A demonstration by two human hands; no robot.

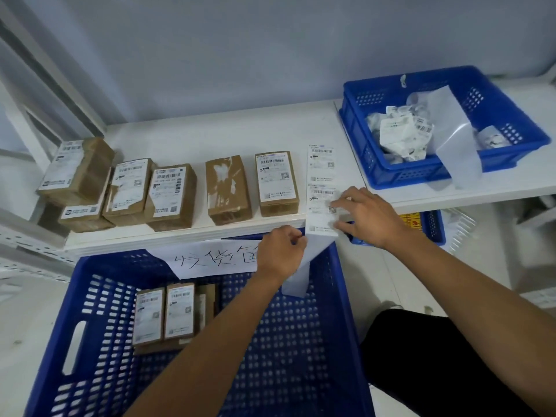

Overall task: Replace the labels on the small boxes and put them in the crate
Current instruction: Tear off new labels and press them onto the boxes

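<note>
Fingers [290,234] of the left hand [281,251] pinch the label strip [321,170] where it hangs off the shelf [210,136] edge, over the crate [301,341] holding three labelled boxes [164,317]. The right hand [370,218] pinches a label on the strip. Beyond, small boxes [171,197] line the shelf; farthest, a blue basket [400,173] holds crumpled labels.

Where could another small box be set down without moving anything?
Bare room: the shelf behind the row of boxes, up to the wall, and the floor of the big crate, right of its packed boxes. Crowded: the shelf's left end, with stacked boxes, and the small crate, heaped with crumpled paper.
</note>
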